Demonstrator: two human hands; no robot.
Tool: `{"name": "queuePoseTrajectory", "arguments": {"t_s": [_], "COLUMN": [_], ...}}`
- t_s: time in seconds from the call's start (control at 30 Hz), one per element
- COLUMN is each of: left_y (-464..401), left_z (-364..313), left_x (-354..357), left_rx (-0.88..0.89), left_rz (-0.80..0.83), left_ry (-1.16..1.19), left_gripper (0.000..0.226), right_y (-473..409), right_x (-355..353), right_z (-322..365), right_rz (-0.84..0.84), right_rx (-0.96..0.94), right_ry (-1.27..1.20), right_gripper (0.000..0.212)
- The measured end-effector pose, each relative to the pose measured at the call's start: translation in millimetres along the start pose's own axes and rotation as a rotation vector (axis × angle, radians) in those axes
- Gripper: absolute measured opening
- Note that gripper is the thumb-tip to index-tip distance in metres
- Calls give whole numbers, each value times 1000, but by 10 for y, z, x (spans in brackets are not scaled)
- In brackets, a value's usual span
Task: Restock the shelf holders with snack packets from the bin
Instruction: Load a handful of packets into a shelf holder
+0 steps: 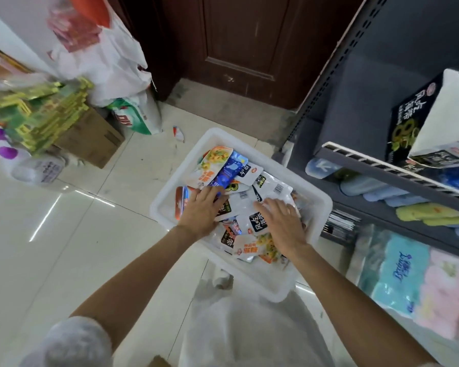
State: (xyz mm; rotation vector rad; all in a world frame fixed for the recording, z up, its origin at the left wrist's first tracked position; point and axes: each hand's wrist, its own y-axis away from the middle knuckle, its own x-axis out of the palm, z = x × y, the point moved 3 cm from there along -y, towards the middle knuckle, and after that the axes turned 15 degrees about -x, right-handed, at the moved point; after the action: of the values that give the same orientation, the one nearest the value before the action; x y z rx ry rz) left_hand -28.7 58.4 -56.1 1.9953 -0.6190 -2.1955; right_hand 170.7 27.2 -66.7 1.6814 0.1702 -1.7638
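Note:
A white plastic bin [273, 284] stands on the tiled floor, filled with several snack packets [224, 172] in white, black, blue and orange. Both of my hands are down inside it. My left hand [200, 207] lies flat on the packets at the bin's left side, fingers spread and pointing right. My right hand [281, 221] rests palm-down on white-and-black packets [256, 221] near the middle, its fingers slightly bent over them. At the upper right, a black-and-white cardboard shelf holder [429, 120] sits on the dark shelf behind a white rail [376, 166].
The dark metal shelving [355, 107] runs along the right, with cloths and tissue packs [406, 276] on lower levels. A brown door [239, 43] is ahead. Cardboard boxes [90, 139], green packages and plastic bags [101, 49] crowd the left. A white bag [249, 327] lies below the bin.

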Motion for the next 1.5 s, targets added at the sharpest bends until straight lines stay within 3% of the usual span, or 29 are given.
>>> {"name": "queuePoseTrajectory", "arguments": {"t_s": [0.23,0.37,0.43,0.5,0.57,0.67,0.77,0.93,1.03,1.13,1.3,1.4,1.5], "left_y": [20,54,50,13,-9,-25,11,105,175,246,160,21,-154], "left_z": [141,159,169,167,142,76,-4,-141,-292,-537,-1070,-1471,-1916], "left_x": [41,-218,-390,-435,-489,-530,-611,-796,-1044,-1455,-2103,-2343,-2495], "left_rx": [222,75,-46,-130,-191,-224,-165,-99,-48,6,10,18,12], "left_rz": [-72,-67,-4,105,246,424,469,422,320,176,-17,-101,-159], "left_ry": [306,634,749,889,1116,1392,1447,1480,1448,1361,1449,1407,1240], "left_gripper": [57,44,34,24,24,45,58,57,58,58,29,11,15], "right_y": [204,330,404,480,534,613,720,950,1128,1353,1748,2078,2416], "right_x": [-107,-312,-444,-566,-672,-774,-808,-863,-925,-994,-1125,-1363,-1688], "right_z": [-49,-127,-174,-186,-136,-99,-109,-202,-333,-522,-1061,-1513,-2030], "right_rz": [-120,-231,-400,-591,-729,-788,-832,-1013,-1094,-1173,-1268,-1294,-1391], "right_rx": [5,215,437,635,720,729,701,622,621,631,612,564,469], "right_ry": [-49,-216,-517,-1023,-1430,-1635,-1612,-1479,-1456,-1497,-1651,-1490,-1325], "right_gripper": [56,27,22,16,15,16,18,24,34,31,17,13,14]}}
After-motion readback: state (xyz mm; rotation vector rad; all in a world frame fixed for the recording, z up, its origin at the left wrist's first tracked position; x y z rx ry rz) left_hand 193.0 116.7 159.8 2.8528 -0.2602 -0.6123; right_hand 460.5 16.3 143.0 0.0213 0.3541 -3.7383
